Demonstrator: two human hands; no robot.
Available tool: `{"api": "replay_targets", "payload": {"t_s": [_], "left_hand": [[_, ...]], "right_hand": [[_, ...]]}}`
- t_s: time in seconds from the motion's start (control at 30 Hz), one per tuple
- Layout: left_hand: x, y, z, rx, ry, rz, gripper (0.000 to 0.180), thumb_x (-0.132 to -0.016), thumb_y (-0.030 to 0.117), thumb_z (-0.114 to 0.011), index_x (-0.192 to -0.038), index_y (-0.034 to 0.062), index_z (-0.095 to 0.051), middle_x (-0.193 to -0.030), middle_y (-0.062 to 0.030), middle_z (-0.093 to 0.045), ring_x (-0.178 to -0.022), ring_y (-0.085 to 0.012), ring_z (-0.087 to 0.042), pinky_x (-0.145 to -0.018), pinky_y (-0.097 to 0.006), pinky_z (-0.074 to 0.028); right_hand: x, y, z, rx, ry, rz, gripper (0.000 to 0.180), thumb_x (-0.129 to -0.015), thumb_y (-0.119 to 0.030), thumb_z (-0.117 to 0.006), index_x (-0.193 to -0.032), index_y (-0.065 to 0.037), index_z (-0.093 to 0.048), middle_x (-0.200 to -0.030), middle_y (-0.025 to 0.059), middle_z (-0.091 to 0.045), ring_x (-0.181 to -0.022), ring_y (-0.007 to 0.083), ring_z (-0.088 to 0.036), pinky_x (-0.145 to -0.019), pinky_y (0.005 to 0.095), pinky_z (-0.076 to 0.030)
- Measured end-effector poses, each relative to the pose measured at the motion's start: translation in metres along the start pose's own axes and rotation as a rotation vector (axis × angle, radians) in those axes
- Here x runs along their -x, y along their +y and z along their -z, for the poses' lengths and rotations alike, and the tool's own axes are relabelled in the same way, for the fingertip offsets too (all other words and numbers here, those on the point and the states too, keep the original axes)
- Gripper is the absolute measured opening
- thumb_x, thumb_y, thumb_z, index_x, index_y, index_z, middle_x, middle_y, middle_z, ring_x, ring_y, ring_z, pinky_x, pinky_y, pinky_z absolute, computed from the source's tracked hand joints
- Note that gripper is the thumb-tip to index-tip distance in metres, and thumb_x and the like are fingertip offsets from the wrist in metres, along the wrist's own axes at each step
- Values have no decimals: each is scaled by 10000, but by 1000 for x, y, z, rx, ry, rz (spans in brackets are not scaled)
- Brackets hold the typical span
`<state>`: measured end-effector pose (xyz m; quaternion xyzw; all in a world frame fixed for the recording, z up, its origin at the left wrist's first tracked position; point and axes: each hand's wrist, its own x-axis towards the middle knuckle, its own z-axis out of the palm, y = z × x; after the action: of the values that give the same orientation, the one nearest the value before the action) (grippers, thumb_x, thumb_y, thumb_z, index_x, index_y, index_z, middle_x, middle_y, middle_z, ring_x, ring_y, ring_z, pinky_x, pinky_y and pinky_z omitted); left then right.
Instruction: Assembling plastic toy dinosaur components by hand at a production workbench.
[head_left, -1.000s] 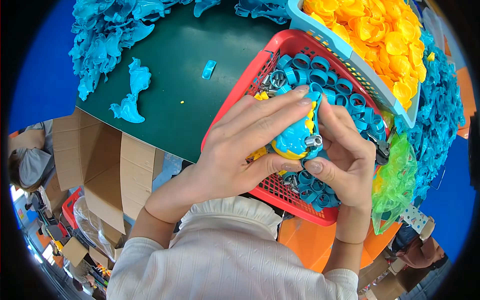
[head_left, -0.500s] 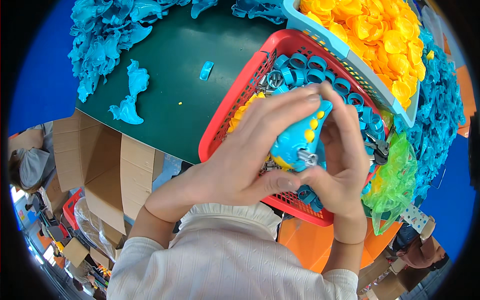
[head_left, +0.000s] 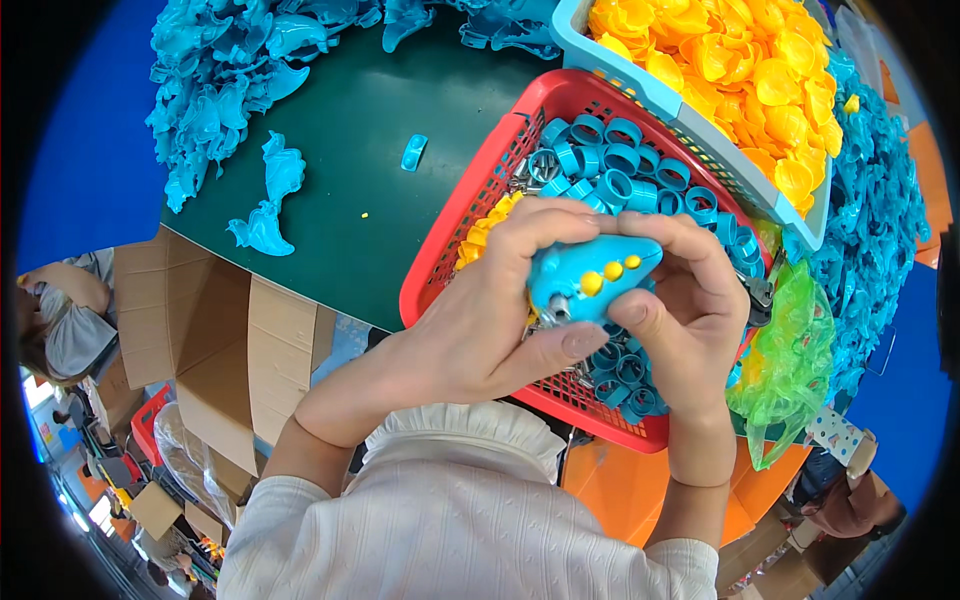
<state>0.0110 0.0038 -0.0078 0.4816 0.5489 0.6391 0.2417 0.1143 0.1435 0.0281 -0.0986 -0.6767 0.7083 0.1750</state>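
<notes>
Both my hands grip one blue plastic toy body (head_left: 583, 262) with a row of round yellow bumps and a shiny metal part at its lower left end. My left hand (head_left: 490, 300) wraps its left side, thumb below. Fingers of my right hand (head_left: 695, 300) close over its pointed right end, with the thumb pressed near its lower edge. Below the hands stands a red basket (head_left: 425, 255), holding blue plastic rings (head_left: 622, 158), yellow pieces (head_left: 490, 228) and small metal parts. My hands hide part of the basket and the toy's underside.
A light-blue basket (head_left: 690, 125) of yellow shells (head_left: 745, 60) stands behind. Blue parts pile up at far left (head_left: 215, 100) and right (head_left: 868, 230). A green bag (head_left: 790, 350) lies beside the red basket. Loose blue pieces (head_left: 265, 205) rest on the green table (head_left: 340, 150); a cardboard box (head_left: 210, 340) stands left.
The toy has turned from steeply tilted to nearly level, its pointed end now toward the right. My right fingers have come down over that end, and the thumb has moved onto the toy.
</notes>
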Motion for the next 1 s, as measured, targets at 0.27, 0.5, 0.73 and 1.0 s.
{"api": "replay_targets", "payload": {"t_s": [0.27, 0.5, 0.73, 1.0], "left_hand": [[-2, 7, 5, -163, 84, -44, 399, -754, 83, -686, -1105, -10, -521, -1178, -236, -533, -1109, -340, -524, -915, -409, -436], [-1, 2, 4, -15, 139, -36, 373, -711, 42, -710, -1046, -10, -552, -1159, -201, -554, -1064, -289, -560, -878, -375, -470], [-4, 2, 9, 389, 256, 65, 388, -771, 31, -670, -1091, 16, -451, -1234, -184, -461, -1130, -247, -486, -865, -332, -488], [-2, -2, 15, 241, 106, 36, 580, -677, 68, -749, -1192, 1, -492, -1205, -163, -515, -1143, -252, -492, -946, -364, -416]], "right_hand": [[0, 11, 6, 212, 65, 187, 306, -695, -57, -730, -968, -22, -596, -928, 100, -598, -852, 183, -550, -773, 294, -438], [-2, 11, 7, 248, 15, 235, 319, -701, -88, -730, -981, -22, -593, -955, 105, -590, -883, 197, -550, -786, 305, -440], [1, 10, -1, 178, 31, 57, 464, -704, -201, -734, -1094, -23, -557, -1048, 120, -553, -961, 243, -542, -793, 323, -457], [-1, 1, 3, 372, -1, 274, 413, -656, -134, -750, -1021, -6, -605, -996, 134, -602, -922, 245, -578, -773, 321, -475]]}}
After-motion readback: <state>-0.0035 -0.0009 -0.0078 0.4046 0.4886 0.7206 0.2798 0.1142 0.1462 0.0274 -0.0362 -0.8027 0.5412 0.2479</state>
